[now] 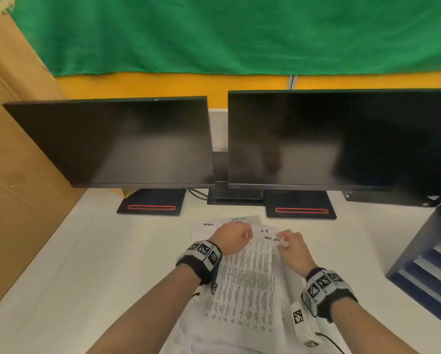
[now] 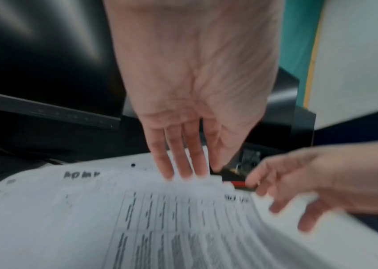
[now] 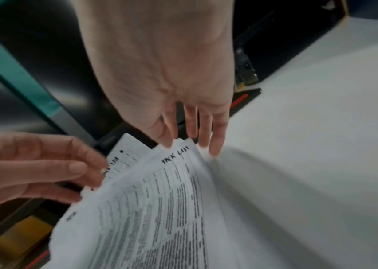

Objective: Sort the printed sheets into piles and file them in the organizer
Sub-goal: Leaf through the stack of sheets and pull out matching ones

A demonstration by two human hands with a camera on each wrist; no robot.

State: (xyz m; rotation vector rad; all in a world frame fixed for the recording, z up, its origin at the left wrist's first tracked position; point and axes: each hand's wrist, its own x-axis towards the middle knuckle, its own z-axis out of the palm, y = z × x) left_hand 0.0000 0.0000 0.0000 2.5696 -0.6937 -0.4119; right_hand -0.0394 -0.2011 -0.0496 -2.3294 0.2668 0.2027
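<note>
A fanned stack of printed sheets lies on the white desk in front of me. Handwritten headings mark their top edges. My right hand pinches the upper corner of the top sheet, headed "TASK LIST", thumb in front and fingers behind, and the sheet curves up off the pile. My left hand has straight fingers whose tips touch the sheets' far edge. Both hands, left and right, sit at the stack's far end. The dark blue organizer stands at the right.
Two dark monitors stand close behind the papers, on black bases with red stripes. A cardboard wall borders the desk on the left. Bare desk lies to either side of the stack.
</note>
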